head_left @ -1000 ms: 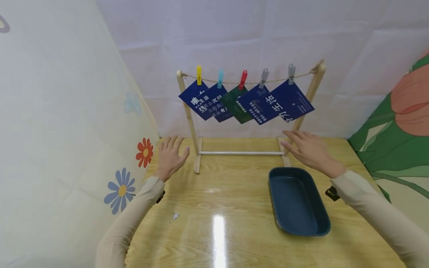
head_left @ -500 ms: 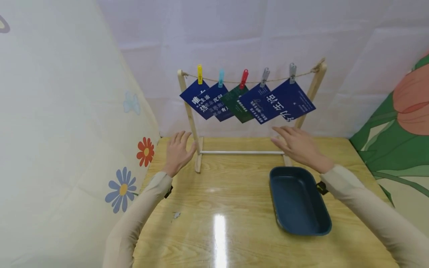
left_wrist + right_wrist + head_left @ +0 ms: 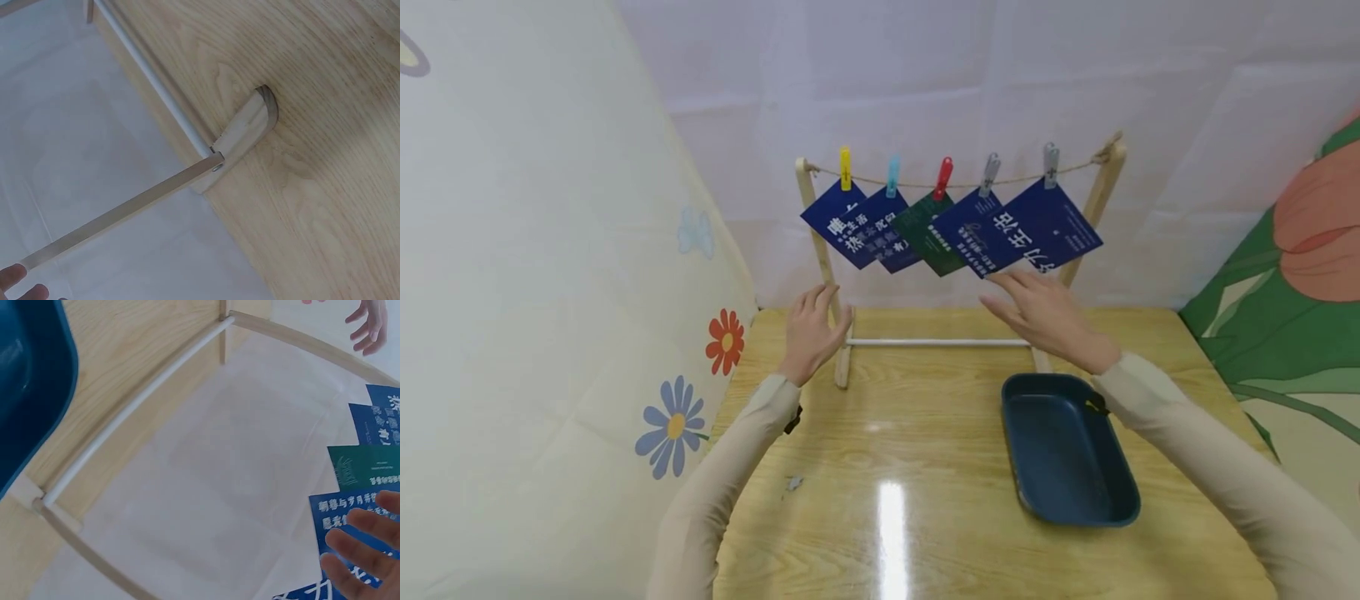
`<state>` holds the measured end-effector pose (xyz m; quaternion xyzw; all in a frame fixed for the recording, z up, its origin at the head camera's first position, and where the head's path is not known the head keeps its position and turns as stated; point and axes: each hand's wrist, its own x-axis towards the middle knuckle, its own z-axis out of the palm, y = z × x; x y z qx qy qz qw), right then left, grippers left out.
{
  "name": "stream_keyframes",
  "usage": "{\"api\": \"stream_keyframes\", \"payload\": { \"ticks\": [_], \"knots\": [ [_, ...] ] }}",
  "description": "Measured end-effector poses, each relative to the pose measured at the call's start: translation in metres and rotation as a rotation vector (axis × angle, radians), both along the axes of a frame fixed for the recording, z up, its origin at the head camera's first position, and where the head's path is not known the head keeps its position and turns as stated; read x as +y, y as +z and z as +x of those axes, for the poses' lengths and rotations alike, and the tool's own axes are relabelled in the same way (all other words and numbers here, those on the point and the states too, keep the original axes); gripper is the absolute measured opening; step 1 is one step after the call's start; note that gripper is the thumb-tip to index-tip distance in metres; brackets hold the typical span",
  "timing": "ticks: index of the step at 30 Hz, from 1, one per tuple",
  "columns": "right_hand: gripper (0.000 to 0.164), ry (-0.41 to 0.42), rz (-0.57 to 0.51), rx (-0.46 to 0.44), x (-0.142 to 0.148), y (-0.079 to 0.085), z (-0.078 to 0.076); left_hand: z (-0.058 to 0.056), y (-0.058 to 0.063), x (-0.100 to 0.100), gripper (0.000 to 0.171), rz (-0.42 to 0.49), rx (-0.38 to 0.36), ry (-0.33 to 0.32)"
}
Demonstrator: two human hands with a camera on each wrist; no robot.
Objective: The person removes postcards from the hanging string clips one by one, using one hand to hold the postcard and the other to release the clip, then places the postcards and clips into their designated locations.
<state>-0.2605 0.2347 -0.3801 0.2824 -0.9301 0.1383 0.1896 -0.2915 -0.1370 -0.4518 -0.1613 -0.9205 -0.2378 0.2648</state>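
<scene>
Several printed cards hang by clothespins from a twine line on a wooden rack. At the right end a blue card hangs from a grey clothespin. A green card in the middle hangs from a red clothespin. My right hand, fingers extended and holding nothing, is just below the right-hand blue cards; its fingertips overlap them in the right wrist view. My left hand, also empty with fingers spread, is beside the rack's left post, below the leftmost blue card.
A dark blue tray stands on the wooden table at the right, under my right forearm. The rack's white crossbar runs low between its feet. A flowered cloth borders the left side, and a white cloth hangs behind.
Both hands have moved inward and slightly up: the left toward the rack's left post, the right leftward to below the blue cards. The cards and tray stay in place.
</scene>
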Motion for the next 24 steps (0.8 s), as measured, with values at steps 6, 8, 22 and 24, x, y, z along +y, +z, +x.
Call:
{"api": "stream_keyframes", "payload": {
  "ticks": [6,8,22,24],
  "knots": [
    [0.046,0.043,-0.022,0.082,-0.013,0.006,-0.003,-0.004,0.005,0.004,0.050,0.027,-0.019,0.007],
    [0.045,0.056,-0.024,0.100,-0.018,0.008,-0.005,-0.005,0.007,0.006,0.051,0.043,-0.038,0.021],
    [0.043,0.117,-0.021,0.150,-0.045,0.032,-0.017,-0.009,0.014,0.020,0.054,0.313,-0.159,0.067],
    [0.044,0.125,-0.017,0.150,-0.049,0.037,-0.018,-0.010,0.014,0.023,0.054,0.319,-0.161,0.075]
  ]
}}
